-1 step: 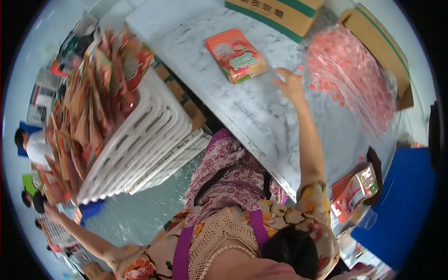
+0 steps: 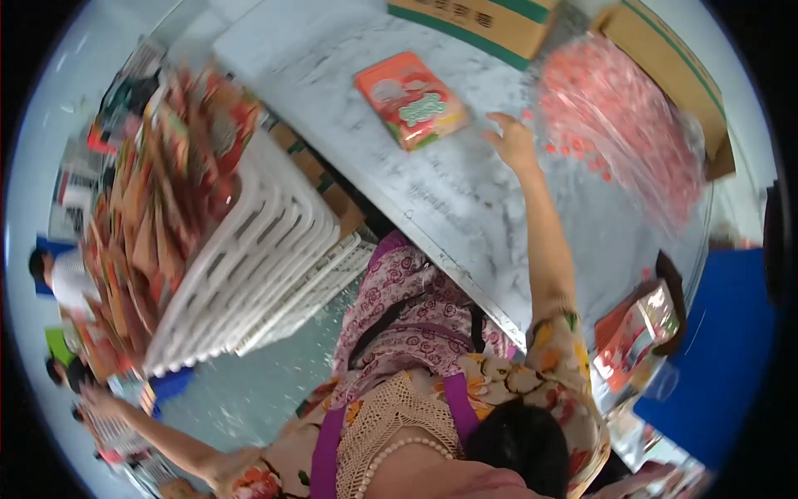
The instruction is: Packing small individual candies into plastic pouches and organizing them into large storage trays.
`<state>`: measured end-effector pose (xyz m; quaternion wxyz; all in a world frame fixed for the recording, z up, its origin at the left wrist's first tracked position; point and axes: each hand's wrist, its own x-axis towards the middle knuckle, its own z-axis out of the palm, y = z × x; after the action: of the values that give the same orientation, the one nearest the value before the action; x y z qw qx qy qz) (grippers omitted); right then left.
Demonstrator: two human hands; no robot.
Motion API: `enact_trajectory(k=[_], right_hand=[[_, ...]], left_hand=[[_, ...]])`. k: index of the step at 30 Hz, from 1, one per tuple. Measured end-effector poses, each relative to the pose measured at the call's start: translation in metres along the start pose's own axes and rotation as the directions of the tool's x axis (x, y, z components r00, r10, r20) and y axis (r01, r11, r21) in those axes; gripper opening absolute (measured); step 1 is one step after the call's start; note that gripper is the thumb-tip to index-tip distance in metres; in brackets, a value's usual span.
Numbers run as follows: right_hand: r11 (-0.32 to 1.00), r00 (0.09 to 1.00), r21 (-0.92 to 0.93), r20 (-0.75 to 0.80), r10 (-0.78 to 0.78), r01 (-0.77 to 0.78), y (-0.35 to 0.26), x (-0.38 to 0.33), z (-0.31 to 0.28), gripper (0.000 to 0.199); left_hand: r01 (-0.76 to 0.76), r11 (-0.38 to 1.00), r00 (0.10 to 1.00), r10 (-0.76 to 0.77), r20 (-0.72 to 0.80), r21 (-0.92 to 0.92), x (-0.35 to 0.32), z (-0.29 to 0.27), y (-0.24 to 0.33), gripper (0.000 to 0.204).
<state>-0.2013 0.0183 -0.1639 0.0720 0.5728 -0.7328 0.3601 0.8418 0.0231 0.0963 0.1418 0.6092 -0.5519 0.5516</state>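
My right hand (image 2: 514, 143) hovers over the grey marbled table (image 2: 465, 216), its fingers apart and nothing in them. Just left of it lies a flat red pouch (image 2: 411, 100) with a pale green printed patch. My left hand (image 2: 104, 403) reaches far out to the left, below the lower end of a mass of red-and-tan pouches (image 2: 158, 216). These pouches stand packed in a white slotted plastic crate (image 2: 249, 241). Blur and distance keep the left hand's fingers from showing clearly.
Right of my hand, a clear plastic bag (image 2: 619, 125) of small red pieces spills some onto the table. Cardboard boxes (image 2: 474, 27) stand behind. More red packets (image 2: 636, 333) lie at the right edge, by a blue panel (image 2: 715, 358). Other people appear far left.
The view has shifted slightly. My left hand appears a little lower at the pouches' lower end. My right hand stays open beside the red pouch, which has not visibly moved on the table.
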Motion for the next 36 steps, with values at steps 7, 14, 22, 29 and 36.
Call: enact_trajectory(k=[7,14,22,29,36], right_hand=[[0.871,0.867,-0.346,-0.472,0.16,-0.349,0.104,-0.049,-0.062,0.026],[0.898,0.953,-0.328,-0.177,0.247,-0.294,0.176,-0.08,-0.097,0.03],[0.858,0.856,0.074,-0.067,0.513,-0.509,0.035,-0.164,-0.117,0.029],[0.429,0.478,0.66,-0.119,0.87,-0.617,-0.002,-0.241,-0.193,0.032],[0.685,0.662,0.297,-0.189,0.725,-0.665,-0.027,-0.255,-0.184,0.03]], left_hand=[[0.015,0.685,0.966,-0.199,-0.168,-0.728,0.053,-0.275,0.341,0.022],[0.115,-0.873,0.926,0.267,-0.267,-0.474,0.106,-0.378,0.578,0.031],[0.476,-0.859,0.81,0.343,-0.476,0.191,0.102,-0.475,0.627,0.024],[0.482,-0.85,0.806,0.336,-0.487,0.212,0.092,-0.48,0.632,0.011],[0.555,-0.587,0.802,0.19,-0.566,0.59,0.093,-0.47,0.642,0.005]])
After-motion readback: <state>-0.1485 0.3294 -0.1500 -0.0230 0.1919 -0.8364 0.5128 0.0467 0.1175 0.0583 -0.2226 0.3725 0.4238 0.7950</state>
